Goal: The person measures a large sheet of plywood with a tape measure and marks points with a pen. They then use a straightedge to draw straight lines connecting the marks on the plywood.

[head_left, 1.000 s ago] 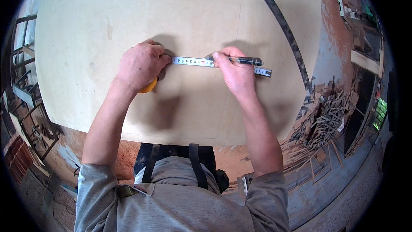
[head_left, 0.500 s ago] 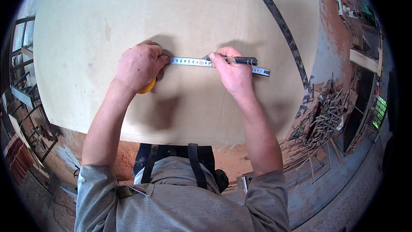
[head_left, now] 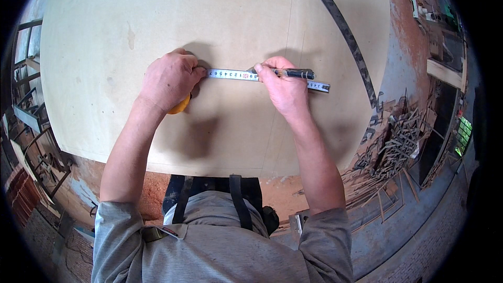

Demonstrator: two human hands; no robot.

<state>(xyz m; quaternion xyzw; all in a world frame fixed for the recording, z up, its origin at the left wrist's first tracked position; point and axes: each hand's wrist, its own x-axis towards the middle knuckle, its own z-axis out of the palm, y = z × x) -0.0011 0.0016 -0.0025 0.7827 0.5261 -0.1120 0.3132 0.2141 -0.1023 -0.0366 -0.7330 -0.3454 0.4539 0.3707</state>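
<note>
Across a large pale wooden board [head_left: 157, 5] lies the extended white blade of a tape measure [head_left: 230, 75]. My left hand [head_left: 170, 81] is closed around its case, most of which is hidden; a bit of yellow shows below the palm. Thumb and fingers press at the near end of the blade. In my right hand [head_left: 285, 91] a dark pen-like marking tool [head_left: 299, 74] is pinched, its tip close to the blade's upper edge. That hand rests over part of the blade, and the free end sticks out to its right. Thin drawn lines cross the board nearby.
A long, curved dark strip [head_left: 340, 29] runs over the board's right side. Beyond the right edge lie a heap of metal clamps [head_left: 401, 141] and thin wooden strips on the floor. Metal frames [head_left: 31, 115] stand off to the left. My body is at the near edge.
</note>
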